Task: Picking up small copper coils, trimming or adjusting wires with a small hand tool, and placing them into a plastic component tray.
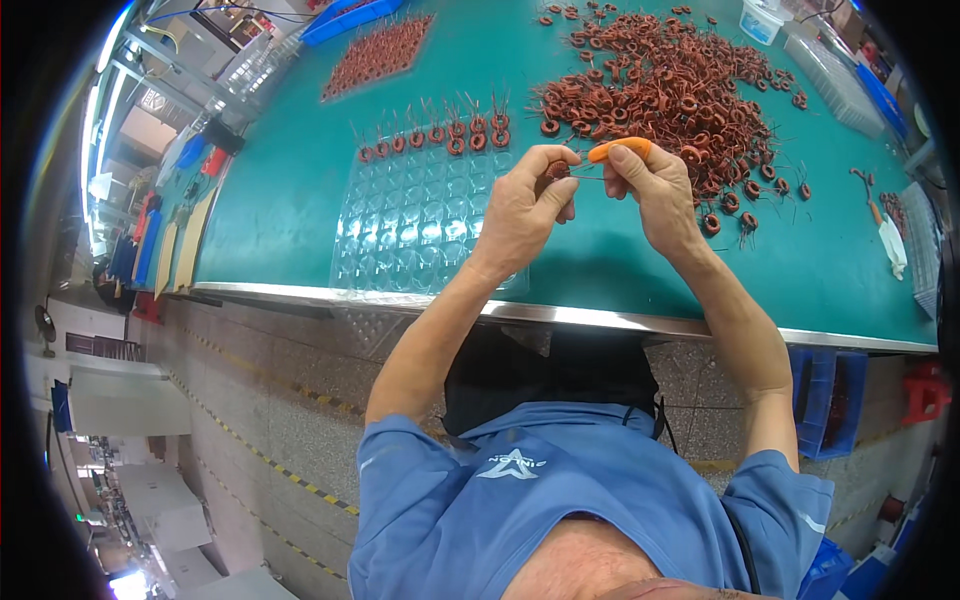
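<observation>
My left hand [527,205] pinches a small copper-wound ring coil [558,171] between thumb and fingertips, above the green table. A thin wire lead [590,178] runs from the coil toward my right hand [650,190]. My right thumb and fingers are closed on that lead, partly hiding its end. An orange finger cover [620,149] sits on the right index finger. Left of my hands lies a clear plastic tray [400,225] with round pockets; several coils [456,137] stand in its far rows, leads pointing up. Beyond my right hand spreads a large heap of loose coils [680,90].
A dense block of coils [378,58] lies at the far left beside a blue bin [350,18]. Stacked clear trays [833,85] and a white tub [762,20] stand at the far right. An orange-handled tool [876,212] lies near the right end. The table's metal edge [600,318] runs before me.
</observation>
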The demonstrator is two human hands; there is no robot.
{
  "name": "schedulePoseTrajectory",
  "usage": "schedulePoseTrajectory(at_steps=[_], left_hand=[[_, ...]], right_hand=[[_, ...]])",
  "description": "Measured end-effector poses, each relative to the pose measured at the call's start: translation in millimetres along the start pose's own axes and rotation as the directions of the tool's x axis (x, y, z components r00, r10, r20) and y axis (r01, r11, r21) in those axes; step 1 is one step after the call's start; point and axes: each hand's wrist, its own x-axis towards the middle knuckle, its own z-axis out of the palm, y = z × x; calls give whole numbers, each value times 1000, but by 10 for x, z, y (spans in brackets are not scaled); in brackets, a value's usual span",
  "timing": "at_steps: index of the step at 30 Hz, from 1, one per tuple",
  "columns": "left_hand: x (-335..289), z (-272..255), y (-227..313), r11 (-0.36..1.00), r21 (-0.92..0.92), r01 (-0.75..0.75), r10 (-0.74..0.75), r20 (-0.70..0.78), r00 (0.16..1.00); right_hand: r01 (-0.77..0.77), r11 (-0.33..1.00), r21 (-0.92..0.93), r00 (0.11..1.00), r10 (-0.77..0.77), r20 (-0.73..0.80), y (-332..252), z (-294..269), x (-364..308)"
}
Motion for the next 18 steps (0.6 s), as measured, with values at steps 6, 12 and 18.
schedulePoseTrajectory(at_steps=[6, 12, 18], left_hand=[[29, -17, 48, 916, -386, 110, -129, -26, 991], [-40, 19, 70, 933, -343, 111, -132, -37, 991], [-84, -51, 67, 938, -331, 106, -94, 53, 994]], right_hand=[[77, 991, -110, 997, -75, 24, -65, 78, -47], [27, 999, -29, 997, -25, 76, -40, 56, -34], [-178, 977, 117, 983, 171, 64, -95, 20, -7]])
